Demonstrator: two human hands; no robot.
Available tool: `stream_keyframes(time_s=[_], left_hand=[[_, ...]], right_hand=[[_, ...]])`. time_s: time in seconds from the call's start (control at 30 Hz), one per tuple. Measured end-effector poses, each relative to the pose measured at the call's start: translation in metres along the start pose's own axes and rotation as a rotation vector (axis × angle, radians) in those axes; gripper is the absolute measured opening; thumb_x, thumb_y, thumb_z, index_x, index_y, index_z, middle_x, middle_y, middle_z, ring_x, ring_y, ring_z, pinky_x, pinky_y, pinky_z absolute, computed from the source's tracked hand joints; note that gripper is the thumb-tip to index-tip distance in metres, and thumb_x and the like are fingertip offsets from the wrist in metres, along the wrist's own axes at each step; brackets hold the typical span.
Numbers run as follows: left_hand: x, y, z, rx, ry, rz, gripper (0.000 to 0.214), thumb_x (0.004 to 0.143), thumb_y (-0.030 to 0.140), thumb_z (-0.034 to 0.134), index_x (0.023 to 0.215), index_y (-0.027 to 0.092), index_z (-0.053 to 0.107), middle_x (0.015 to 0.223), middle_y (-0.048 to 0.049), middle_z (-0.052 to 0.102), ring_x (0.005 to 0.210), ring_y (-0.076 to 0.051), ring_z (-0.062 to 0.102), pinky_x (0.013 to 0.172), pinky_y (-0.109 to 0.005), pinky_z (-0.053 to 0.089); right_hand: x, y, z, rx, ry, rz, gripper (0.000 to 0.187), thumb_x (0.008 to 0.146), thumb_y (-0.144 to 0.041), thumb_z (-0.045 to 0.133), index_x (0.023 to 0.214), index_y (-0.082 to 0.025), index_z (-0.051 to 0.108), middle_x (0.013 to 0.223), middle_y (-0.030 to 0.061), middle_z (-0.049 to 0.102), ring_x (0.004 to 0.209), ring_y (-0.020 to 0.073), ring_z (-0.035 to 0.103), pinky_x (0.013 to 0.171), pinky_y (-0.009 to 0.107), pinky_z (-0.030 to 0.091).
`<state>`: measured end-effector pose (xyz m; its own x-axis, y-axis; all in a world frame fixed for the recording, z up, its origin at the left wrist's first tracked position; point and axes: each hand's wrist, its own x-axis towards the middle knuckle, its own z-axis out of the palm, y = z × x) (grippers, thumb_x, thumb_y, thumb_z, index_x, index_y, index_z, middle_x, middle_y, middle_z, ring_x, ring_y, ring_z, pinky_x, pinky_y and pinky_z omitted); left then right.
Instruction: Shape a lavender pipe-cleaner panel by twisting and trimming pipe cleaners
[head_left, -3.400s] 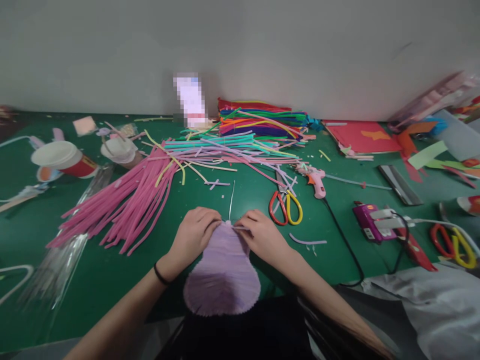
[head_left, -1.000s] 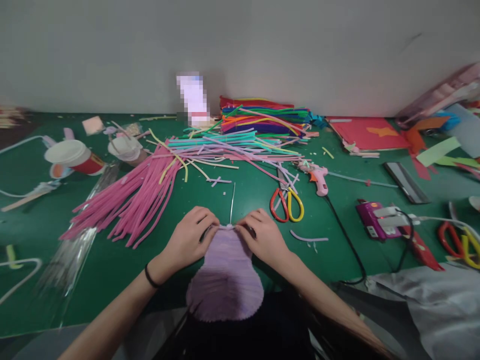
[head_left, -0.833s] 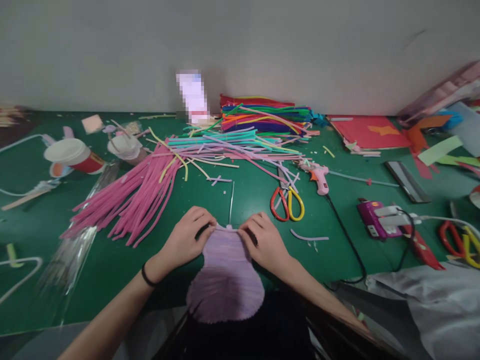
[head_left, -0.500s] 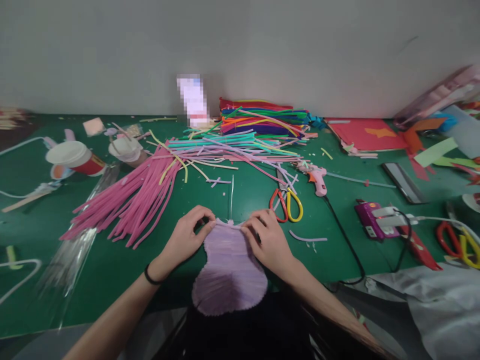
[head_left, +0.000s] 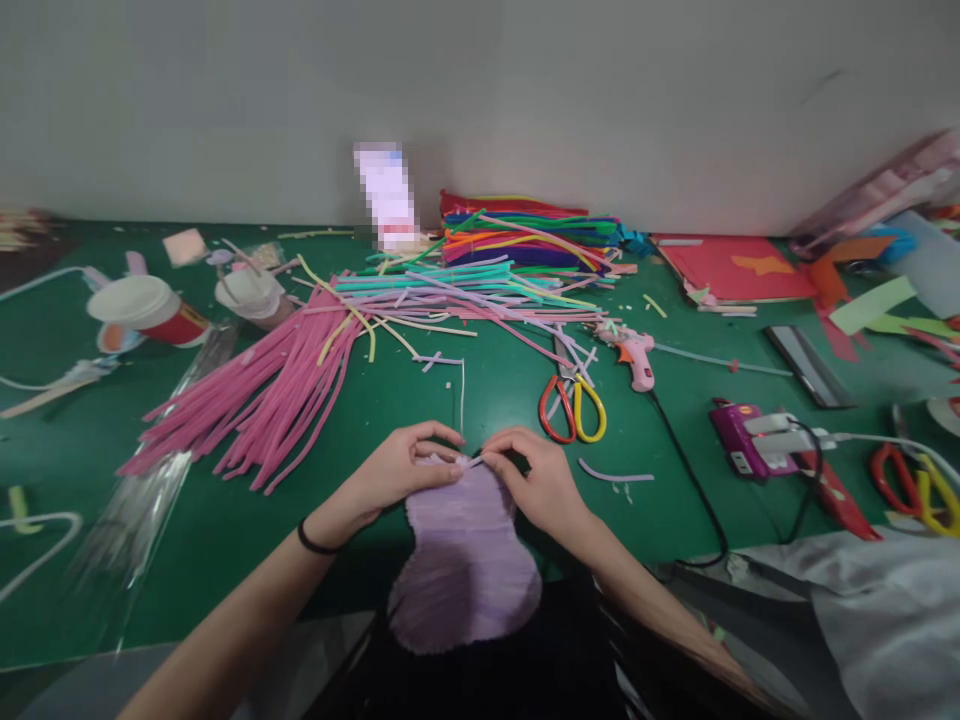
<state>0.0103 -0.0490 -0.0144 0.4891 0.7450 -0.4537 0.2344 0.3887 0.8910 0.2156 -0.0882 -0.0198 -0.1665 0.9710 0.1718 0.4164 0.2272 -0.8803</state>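
A lilac hourglass-shaped panel (head_left: pixel 463 565), made of pipe cleaners laid side by side, hangs over the table's near edge. My left hand (head_left: pixel 397 468) grips its top edge, with the thumb on the near face and the fingers behind. At the same edge my right hand (head_left: pixel 541 482) pinches the end of a thin lilac pipe cleaner (head_left: pixel 474 463), close to the left fingertips. How that strip joins the panel is hidden by the fingers. Beyond both hands are scissors (head_left: pixel 574 405) with one red and one yellow handle, and a loose lilac pipe cleaner piece (head_left: pixel 619 475).
Pink pipe cleaners (head_left: pixel 262 390) and a multicoloured bundle (head_left: pixel 529 240) lie across the green table (head_left: pixel 405 400). A pink glue gun (head_left: pixel 639 362) trails its cord past a purple power adapter (head_left: pixel 750 438). Paper cups (head_left: pixel 146 305) stand left; a lit phone (head_left: pixel 386 195) leans on the wall.
Both hands have moved closer together along the panel's top edge. My left hand has shifted right, and the panel sits slightly lower. The thin strip now slants up between the fingertips.
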Motion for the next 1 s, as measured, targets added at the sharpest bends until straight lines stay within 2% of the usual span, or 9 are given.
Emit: stream_keyframes(time_s=[0.1,0.2,0.4,0.47,0.57,0.7,0.8,1.0], left_hand=[[0.001,0.003,0.005,0.079,-0.024,0.032,0.035,0.067,0.031,0.078,0.098,0.017,0.067,0.087,-0.0051,0.073,0.085,-0.019,0.066,0.075,-0.027,0.049],[-0.001,0.003,0.004,0.084,-0.042,0.064,0.034,0.065,0.029,0.080,0.095,0.017,0.071,0.092,-0.0047,0.072,0.091,-0.020,0.064,0.083,-0.028,0.047],[-0.009,-0.001,0.004,-0.281,-0.082,-0.003,0.047,0.068,0.031,0.078,0.112,0.018,0.067,0.109,-0.0090,0.069,0.093,-0.020,0.065,0.080,-0.028,0.048],[-0.008,-0.002,0.005,-0.300,-0.067,-0.005,0.046,0.071,0.033,0.077,0.112,0.017,0.067,0.108,-0.0103,0.070,0.092,-0.021,0.065,0.079,-0.028,0.048],[-0.003,-0.001,0.006,-0.172,0.018,0.007,0.039,0.070,0.037,0.076,0.103,0.017,0.071,0.099,-0.0088,0.073,0.085,-0.020,0.066,0.075,-0.028,0.048],[0.004,0.000,0.006,-0.010,0.149,0.061,0.034,0.069,0.041,0.076,0.093,0.017,0.073,0.091,-0.0061,0.074,0.081,-0.020,0.066,0.072,-0.028,0.048],[0.005,0.001,0.008,0.021,0.172,0.089,0.032,0.067,0.040,0.077,0.089,0.017,0.073,0.086,-0.0046,0.073,0.077,-0.019,0.065,0.070,-0.027,0.048],[0.005,0.002,0.011,0.144,0.222,0.099,0.030,0.065,0.037,0.078,0.087,0.016,0.073,0.082,-0.0035,0.073,0.076,-0.019,0.065,0.071,-0.028,0.048]], right_hand=[[0.000,-0.002,0.000,0.012,-0.028,0.025,0.008,0.087,-0.017,0.059,0.083,-0.021,0.064,0.086,0.0020,0.069,0.082,0.0167,0.063,0.077,0.030,0.049],[-0.002,-0.002,-0.001,0.021,-0.028,0.041,0.008,0.088,-0.017,0.058,0.083,-0.021,0.064,0.086,0.0023,0.069,0.082,0.0167,0.063,0.077,0.030,0.048],[-0.006,-0.002,-0.001,0.141,0.075,0.129,0.011,0.091,-0.026,0.054,0.089,-0.020,0.062,0.088,0.0032,0.070,0.083,0.0161,0.065,0.075,0.028,0.050],[-0.007,0.000,0.003,0.141,0.115,0.139,0.012,0.092,-0.029,0.054,0.090,-0.020,0.062,0.087,0.0036,0.070,0.081,0.0166,0.065,0.074,0.029,0.051],[-0.006,0.001,0.007,0.118,0.124,0.133,0.015,0.092,-0.030,0.052,0.091,-0.020,0.063,0.088,0.0048,0.071,0.081,0.0178,0.065,0.074,0.031,0.051],[-0.003,0.000,0.006,0.040,0.072,0.010,0.009,0.091,-0.027,0.055,0.093,-0.021,0.062,0.096,0.0057,0.070,0.092,0.0197,0.064,0.082,0.035,0.050],[0.001,-0.003,0.004,-0.054,0.046,-0.110,0.006,0.088,-0.023,0.059,0.092,-0.022,0.063,0.103,0.0058,0.068,0.101,0.0209,0.061,0.091,0.039,0.047],[-0.002,-0.009,0.005,-0.186,0.058,-0.210,0.008,0.089,-0.017,0.055,0.088,-0.020,0.063,0.111,0.0089,0.061,0.106,0.0217,0.055,0.093,0.041,0.045]])
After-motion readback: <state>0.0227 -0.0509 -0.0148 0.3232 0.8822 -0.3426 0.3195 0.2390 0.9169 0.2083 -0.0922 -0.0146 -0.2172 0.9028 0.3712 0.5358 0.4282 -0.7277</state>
